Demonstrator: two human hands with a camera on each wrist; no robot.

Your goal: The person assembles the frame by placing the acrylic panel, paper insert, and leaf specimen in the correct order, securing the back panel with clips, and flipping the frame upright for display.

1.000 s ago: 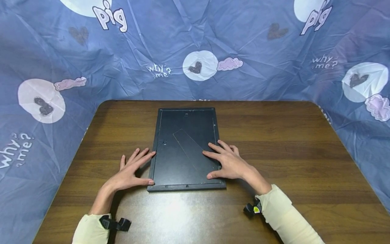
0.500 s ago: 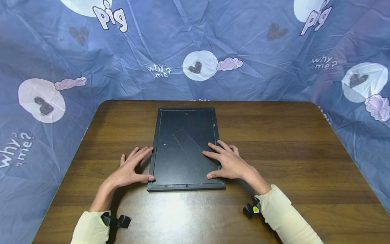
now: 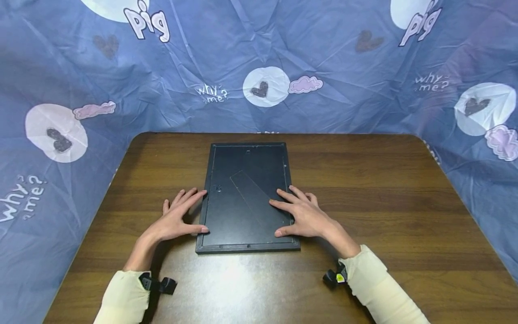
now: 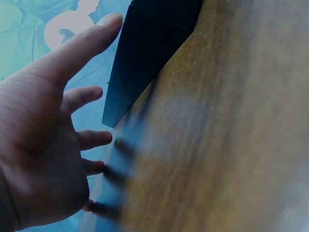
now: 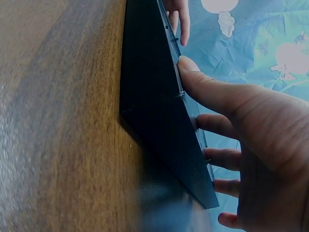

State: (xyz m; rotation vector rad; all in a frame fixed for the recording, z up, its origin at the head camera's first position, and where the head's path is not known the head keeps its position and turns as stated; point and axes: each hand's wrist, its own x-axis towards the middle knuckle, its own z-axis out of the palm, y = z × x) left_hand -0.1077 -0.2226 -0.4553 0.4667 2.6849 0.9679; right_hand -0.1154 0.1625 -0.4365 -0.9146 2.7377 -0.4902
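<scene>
A black picture frame (image 3: 247, 198) lies back side up, with a stand outline, small hangers and a raised border on its backing. My left hand (image 3: 176, 220) is spread at its left edge, thumb and forefinger tips right at the border. In the left wrist view the thumb (image 4: 91, 43) reaches the top of the frame's side wall (image 4: 145, 53). My right hand (image 3: 305, 216) rests on the right edge with fingers spread, several fingertips on the backing. The right wrist view shows the thumb (image 5: 207, 87) on the frame's upper edge near a corner.
The frame lies on a brown wood-grain table (image 3: 384, 202) with rounded far corners. A blue printed cloth (image 3: 344, 58) hangs behind and along both sides. Black wrist cameras (image 3: 167, 285) sit at both cream sleeves (image 3: 376, 279).
My left hand has slid a little away from me along the frame's left edge, its thumb moving up from near the lower corner. The right hand and the frame have stayed put.
</scene>
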